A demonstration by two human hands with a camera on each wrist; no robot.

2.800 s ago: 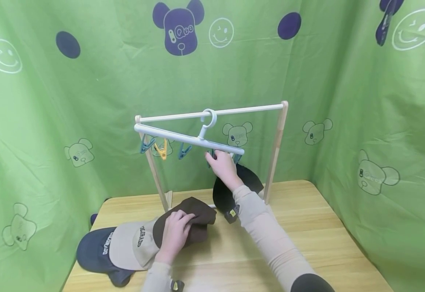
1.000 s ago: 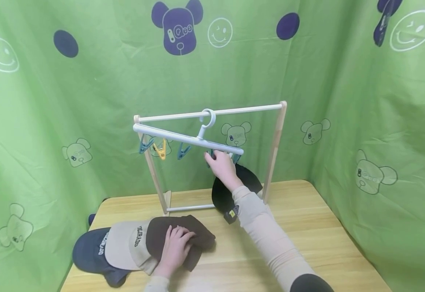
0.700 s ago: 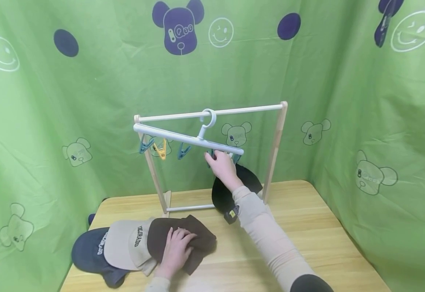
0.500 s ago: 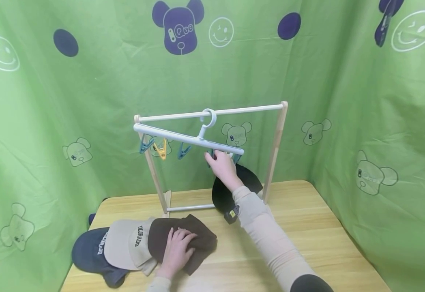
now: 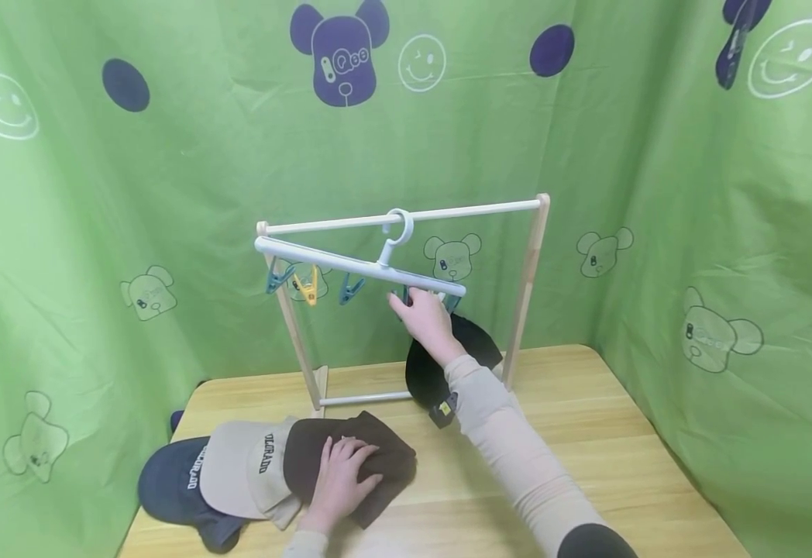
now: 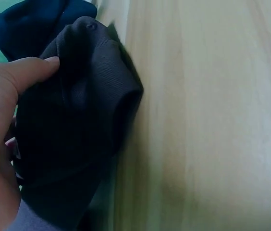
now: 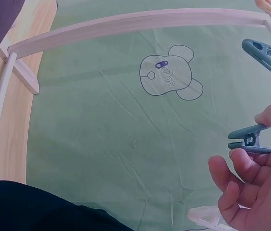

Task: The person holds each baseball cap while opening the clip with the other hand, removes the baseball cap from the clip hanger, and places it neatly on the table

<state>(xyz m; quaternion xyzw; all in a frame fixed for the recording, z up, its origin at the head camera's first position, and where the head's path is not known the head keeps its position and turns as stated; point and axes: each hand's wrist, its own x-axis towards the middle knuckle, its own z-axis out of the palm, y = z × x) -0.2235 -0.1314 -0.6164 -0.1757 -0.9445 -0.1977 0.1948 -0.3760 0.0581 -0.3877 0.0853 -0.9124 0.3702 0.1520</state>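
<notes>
My left hand (image 5: pixel 339 480) grips a dark brown cap (image 5: pixel 388 457) that lies at the right end of a row of caps. In the left wrist view, my thumb rests on the cap's near side and most of the fingers are hidden behind the cloth. My right hand (image 5: pixel 425 318) is raised under the light blue hanger (image 5: pixel 329 258). Its thumb and index finger pinch a teal clothespin (image 7: pixel 246 137), seen best in the right wrist view, with the other fingers curled loosely below. A black cap (image 5: pixel 472 341) hangs from the hanger's right end, partly behind my right forearm.
The hanger hooks tilted over the white top bar (image 5: pixel 476 210) of a wooden-legged rack. More clothespins, one yellow (image 5: pixel 311 285), dangle on its left half. A beige cap (image 5: pixel 228 469) and a navy cap (image 5: pixel 165 480) lie overlapping on the wooden table (image 5: pixel 587 434). Green curtains surround it.
Since the earliest frame, my left hand has lowered the brown cap to the table. Its thumb has since shifted slightly outward. The right hand has stayed at the clothespin.
</notes>
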